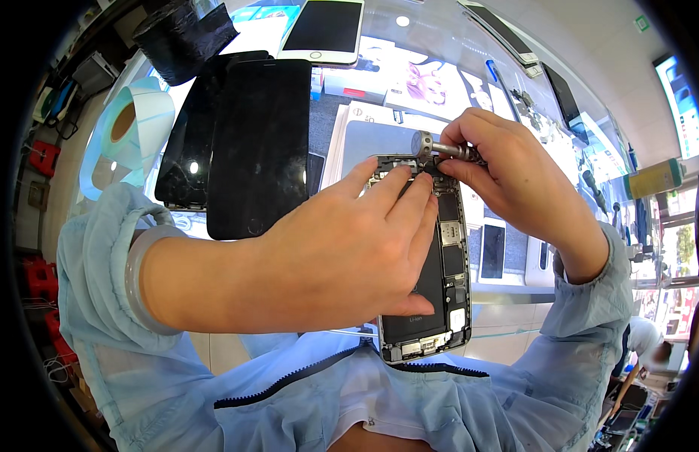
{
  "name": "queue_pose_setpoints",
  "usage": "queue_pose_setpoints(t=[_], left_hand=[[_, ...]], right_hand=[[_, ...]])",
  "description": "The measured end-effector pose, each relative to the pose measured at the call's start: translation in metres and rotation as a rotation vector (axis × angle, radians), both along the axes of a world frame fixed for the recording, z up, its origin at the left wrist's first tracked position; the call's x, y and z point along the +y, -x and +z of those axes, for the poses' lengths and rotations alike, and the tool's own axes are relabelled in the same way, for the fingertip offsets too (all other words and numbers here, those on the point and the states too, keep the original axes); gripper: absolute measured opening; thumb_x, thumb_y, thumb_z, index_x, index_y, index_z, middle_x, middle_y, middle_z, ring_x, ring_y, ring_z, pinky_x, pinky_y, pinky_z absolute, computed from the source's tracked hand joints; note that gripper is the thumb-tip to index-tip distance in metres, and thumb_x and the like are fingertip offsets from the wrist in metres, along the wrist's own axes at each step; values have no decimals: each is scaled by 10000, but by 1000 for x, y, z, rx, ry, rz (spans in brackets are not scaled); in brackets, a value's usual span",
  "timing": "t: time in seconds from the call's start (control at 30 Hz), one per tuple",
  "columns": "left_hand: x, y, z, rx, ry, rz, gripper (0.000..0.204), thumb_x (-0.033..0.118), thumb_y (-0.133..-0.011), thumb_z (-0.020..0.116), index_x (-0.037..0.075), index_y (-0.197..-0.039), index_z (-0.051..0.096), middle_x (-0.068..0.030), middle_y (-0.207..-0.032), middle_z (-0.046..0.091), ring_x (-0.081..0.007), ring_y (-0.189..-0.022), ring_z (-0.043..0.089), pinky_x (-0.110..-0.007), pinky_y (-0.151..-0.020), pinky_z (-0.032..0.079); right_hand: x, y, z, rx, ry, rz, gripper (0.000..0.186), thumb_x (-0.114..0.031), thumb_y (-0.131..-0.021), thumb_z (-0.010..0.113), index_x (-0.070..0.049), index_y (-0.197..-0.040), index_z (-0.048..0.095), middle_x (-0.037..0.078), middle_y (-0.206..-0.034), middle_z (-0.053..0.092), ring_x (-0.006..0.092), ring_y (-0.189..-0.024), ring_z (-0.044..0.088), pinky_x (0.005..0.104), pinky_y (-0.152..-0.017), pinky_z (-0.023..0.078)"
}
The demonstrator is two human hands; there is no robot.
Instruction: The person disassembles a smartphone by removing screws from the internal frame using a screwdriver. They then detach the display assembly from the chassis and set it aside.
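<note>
phone housing [464, 279] | black battery [409, 330] inside | left fingers [415, 194] outstretched over housing | right fingers [467, 175] gripping screwdriver [444, 149]

An opened, slim rectangular phone body with a dark metal frame [440, 275] stands lengthwise, its far end leaning slightly left, inner side facing up, upper left part covered; a flat black battery [409, 327] fills its middle beside silver-and-black circuitry [452, 234]. A silvery metal tool with a round head [449, 151] lies crosswise over its far end
</note>
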State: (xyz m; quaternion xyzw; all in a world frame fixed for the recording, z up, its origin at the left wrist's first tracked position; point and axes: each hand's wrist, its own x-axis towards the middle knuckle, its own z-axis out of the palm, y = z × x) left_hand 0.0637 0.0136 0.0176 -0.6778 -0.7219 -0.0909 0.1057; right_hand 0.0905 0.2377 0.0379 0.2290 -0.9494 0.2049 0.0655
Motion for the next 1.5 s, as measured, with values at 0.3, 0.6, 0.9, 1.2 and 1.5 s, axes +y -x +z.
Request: queue_pose_setpoints(t=[0.3, 0.6, 0.9, 1.2, 1.5], left_hand=[[0, 1, 0, 1, 1, -1, 796, 543, -763, 631, -152, -1143, 553, -286, -1196, 556, -401, -1124, 557, -484, -938, 478], [0, 1, 0, 3, -7, -9, 792, 547, -764, 629, -151, -1130, 559, -288, -1191, 560, -405, -1118, 561, -482, -930, 484], [0, 1, -1, 11, -11, -10, 793, 541, -761, 632, -153, -1137, 558, -284, -1173, 568, -404, -1118, 562, -482, -928, 485], [-1, 1, -5, -62, -43, -5, 752, 531, -736, 659, -141, -1065, 582, -303, -1165, 566, -418, -1112, 554, -487, -941, 466], [1, 0, -7, -88, -46, -2, 717, 525, -729, 666, -130, -1011, 593, -304, -1162, 568, -414, -1104, 551, -491, -934, 464]], right_hand=[[-2, -3, 0, 11, 17, -2, 126, -26, -836, 645, 24, -902, 551, 165, -817, 595, 341, -702, 580, 384, -615, 446], [7, -4, 10, -9, 82, -83, 158, -18, -801, 692, 12, -880, 559, 115, -732, 553, 206, -593, 519, 302, -550, 422], [11, 2, 10, 100, -135, 125, 223, 23, -697, 720, -13, -910, 664, 94, -812, 655, 256, -698, 647, 308, -601, 512], [4, -5, 9, 176, -278, 134, 186, 2, -740, 715, -8, -918, 660, 100, -808, 676, 280, -668, 661, 327, -563, 533], [6, -6, 5, 265, -314, 180, 167, -66, -724, 604, -26, -886, 617, 69, -741, 604, 264, -632, 627, 350, -526, 506]])
